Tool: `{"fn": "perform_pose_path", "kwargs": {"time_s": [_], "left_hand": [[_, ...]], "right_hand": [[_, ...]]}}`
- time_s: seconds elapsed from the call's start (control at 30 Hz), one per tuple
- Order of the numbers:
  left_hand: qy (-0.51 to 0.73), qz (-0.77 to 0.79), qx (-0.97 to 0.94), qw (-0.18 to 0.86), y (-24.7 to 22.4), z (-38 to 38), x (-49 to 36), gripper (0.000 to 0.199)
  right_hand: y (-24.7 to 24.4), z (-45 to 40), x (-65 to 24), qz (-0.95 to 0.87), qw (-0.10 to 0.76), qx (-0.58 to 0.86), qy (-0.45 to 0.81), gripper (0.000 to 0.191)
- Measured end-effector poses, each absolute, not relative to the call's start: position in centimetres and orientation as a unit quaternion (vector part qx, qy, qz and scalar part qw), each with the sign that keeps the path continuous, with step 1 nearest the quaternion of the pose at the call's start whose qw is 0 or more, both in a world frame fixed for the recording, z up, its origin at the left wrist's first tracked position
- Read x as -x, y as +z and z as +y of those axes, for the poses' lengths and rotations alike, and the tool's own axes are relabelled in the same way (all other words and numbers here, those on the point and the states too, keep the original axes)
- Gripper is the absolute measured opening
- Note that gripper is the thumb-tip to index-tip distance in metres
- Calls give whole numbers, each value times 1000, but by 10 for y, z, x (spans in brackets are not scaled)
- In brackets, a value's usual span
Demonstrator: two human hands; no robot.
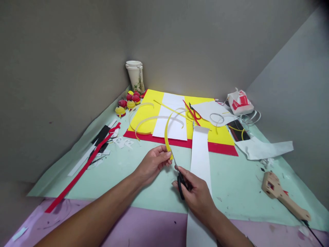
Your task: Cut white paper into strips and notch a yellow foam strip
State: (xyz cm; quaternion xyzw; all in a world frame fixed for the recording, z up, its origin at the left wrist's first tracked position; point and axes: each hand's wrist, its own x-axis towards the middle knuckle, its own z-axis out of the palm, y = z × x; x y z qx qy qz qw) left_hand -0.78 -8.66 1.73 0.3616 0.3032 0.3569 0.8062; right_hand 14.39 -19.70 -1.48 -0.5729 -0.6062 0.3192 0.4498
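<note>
My left hand [157, 160] pinches the lower end of a narrow yellow strip [166, 132], which curves upward and shows rows of fine cuts or ridges along it. In my right hand [196, 190] is a pair of scissors [181, 181] with black handles. Their blades point up and left and meet the strip's edge close to my left fingertips. Whether the blades are parted is too small to tell. Just right of the scissors, a long white paper strip [201, 154] runs toward me, passing under my right forearm.
Behind lie yellow sheets [222, 135] over a red sheet [223, 149], with yellow-handled scissors [192, 113] on top. Red-and-yellow balls [120, 111] and a white cup [135, 73] stand back left. A red strip [77, 178] lies left; a glue gun [285, 197] and tissue pack [240, 102] lie right.
</note>
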Motion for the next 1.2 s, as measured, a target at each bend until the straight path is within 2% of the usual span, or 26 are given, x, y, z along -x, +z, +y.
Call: {"fn": "perform_pose_path", "kwargs": {"time_s": [0.53,1.2], "left_hand": [[337,289,-367,817,17,-88,8,17],[327,304,-372,814,17,-87,8,18]], "right_hand": [[10,-195,-137,-563,410,603,388,37],[-7,-197,-141,-569,451,564,395,37]]}}
